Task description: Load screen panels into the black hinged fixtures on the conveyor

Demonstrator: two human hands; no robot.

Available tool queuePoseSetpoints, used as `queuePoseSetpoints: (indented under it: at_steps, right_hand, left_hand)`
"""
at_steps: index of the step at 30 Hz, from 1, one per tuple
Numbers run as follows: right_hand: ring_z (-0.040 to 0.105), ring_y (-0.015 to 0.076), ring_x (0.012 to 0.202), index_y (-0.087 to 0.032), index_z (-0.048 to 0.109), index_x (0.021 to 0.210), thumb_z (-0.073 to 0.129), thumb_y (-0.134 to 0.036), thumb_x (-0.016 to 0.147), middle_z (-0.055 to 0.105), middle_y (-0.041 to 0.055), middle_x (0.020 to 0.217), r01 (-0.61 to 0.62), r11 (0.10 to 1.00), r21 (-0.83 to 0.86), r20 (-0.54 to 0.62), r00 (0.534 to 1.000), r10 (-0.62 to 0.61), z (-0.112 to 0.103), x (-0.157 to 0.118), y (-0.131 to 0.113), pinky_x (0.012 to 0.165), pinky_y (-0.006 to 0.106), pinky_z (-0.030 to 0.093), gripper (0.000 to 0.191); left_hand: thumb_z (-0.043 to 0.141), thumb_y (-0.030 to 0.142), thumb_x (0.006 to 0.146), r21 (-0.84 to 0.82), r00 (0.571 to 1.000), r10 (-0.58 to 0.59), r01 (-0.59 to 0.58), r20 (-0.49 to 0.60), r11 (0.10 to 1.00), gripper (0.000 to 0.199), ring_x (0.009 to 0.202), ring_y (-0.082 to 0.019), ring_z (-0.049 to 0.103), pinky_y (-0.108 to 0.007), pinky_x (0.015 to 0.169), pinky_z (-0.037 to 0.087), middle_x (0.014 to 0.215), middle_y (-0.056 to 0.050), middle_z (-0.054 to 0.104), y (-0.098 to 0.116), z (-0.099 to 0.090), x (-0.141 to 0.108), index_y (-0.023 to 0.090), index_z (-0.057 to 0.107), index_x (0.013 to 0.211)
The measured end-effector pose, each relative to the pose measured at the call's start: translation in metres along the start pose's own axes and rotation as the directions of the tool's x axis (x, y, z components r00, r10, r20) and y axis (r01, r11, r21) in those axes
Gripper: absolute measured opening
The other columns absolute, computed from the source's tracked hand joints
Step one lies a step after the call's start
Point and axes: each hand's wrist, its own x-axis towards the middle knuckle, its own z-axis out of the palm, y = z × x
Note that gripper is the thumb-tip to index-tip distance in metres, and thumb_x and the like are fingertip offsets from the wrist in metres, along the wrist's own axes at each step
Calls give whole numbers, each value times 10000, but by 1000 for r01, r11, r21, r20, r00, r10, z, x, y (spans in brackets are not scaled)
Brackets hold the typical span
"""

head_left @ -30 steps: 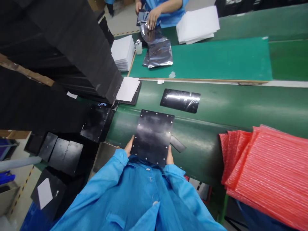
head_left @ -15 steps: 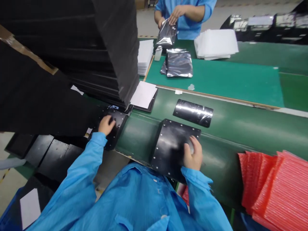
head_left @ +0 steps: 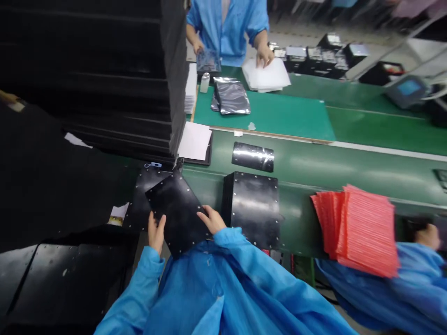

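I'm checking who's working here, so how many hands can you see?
5. Your left hand and right hand hold the black panel; opposite, one co-worker's hand is at the white sheets, their other hand further left; another person's hand is far right. More may be hidden.

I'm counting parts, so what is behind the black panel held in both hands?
Another dotted black panel shows past the left edge of the held panel, and green bench past its upper right. Whatever the held panel covers cannot be seen.
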Motion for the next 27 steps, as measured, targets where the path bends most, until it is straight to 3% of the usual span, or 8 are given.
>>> queuePoseSetpoints:
  at_steps: [3, 8, 12, 15, 18, 21, 23, 27]
  right_hand:
    - [625, 286, 964, -182, 622, 1036, 568, -561, 741, 685, 108, 1003, 20, 1000, 23, -225, 974, -14, -60, -44, 33, 881, 417, 470, 484]
    - [622, 298, 948, -152, 626, 1017, 547, -674, 686, 686, 124, 1010, -28, 971, 236, -481, 865, 141, -124, -93, 85, 886, 438, 470, 623]
    - [572, 299, 1068, -157, 609, 1102, 543, -666, 701, 635, 138, 1144, 11, 985, 172, -563, 822, 89, -163, -110, 114, 934, 454, 442, 651]
    - [482, 281, 1201, -170, 526, 1243, 507, -626, 769, 537, 146, 1293, 86, 995, 47, -643, 765, -36, -197, -102, 139, 990, 459, 398, 658]
    - [416, 305, 1258, -138, 456, 1312, 527, -592, 779, 484, 181, 1341, 55, 996, -67, -634, 768, -85, -220, -69, 170, 1033, 497, 330, 704]
    - [289, 367, 1330, -103, 488, 1271, 601, -504, 757, 413, 211, 1396, -52, 969, -241, -536, 840, -88, -223, -34, 196, 1060, 562, 220, 662]
    - [328, 362, 1305, -93, 522, 1219, 573, -411, 796, 444, 218, 1367, -66, 949, -309, -489, 867, -99, -221, -24, 206, 1042, 542, 245, 532]
    - [532, 301, 1051, -94, 499, 1220, 513, -372, 834, 581, 198, 1171, 81, 908, -412, -398, 880, -259, -230, -41, 195, 886, 419, 397, 476]
  left_hand:
    - [614, 562, 733, -73, 977, -39, 55, 210, 996, 760, 1006, -224, 597, -334, 900, 473, 1087, -116, 594, 23, 52, -22, 155, 420, 1345]
    - [605, 520, 736, -85, 854, 87, -50, 514, 995, 713, 871, -185, 603, -301, 797, 496, 980, -83, 599, 63, 145, -51, 154, 440, 1324]
    - [533, 506, 777, 7, 837, 172, -206, 519, 979, 622, 888, -195, 604, -326, 822, 498, 980, -99, 595, 80, 183, -61, 124, 481, 1266]
    - [528, 465, 789, 180, 829, 398, -494, 392, 851, 548, 1033, -241, 563, -385, 923, 461, 1104, -145, 564, 90, 192, -77, 113, 523, 1210]
    - [501, 419, 838, 279, 642, 611, -760, 463, 588, 439, 1118, -235, 530, -388, 1000, 415, 1184, -132, 560, 100, 202, -111, 158, 551, 1187]
    - [476, 425, 864, 326, 479, 575, -877, 663, 354, 446, 1194, -249, 491, -419, 1049, 369, 1244, -127, 562, 101, 228, -150, 177, 543, 1229]
    - [501, 460, 847, 438, 490, 490, -870, 721, 226, 543, 1310, -309, 367, -511, 1089, 279, 1373, -150, 462, 96, 249, -168, 164, 493, 1303]
    - [537, 514, 810, 616, 584, 412, -785, 699, 68, 694, 1396, -379, 152, -614, 1095, 124, 1492, -185, 266, 82, 273, -180, 143, 411, 1383]
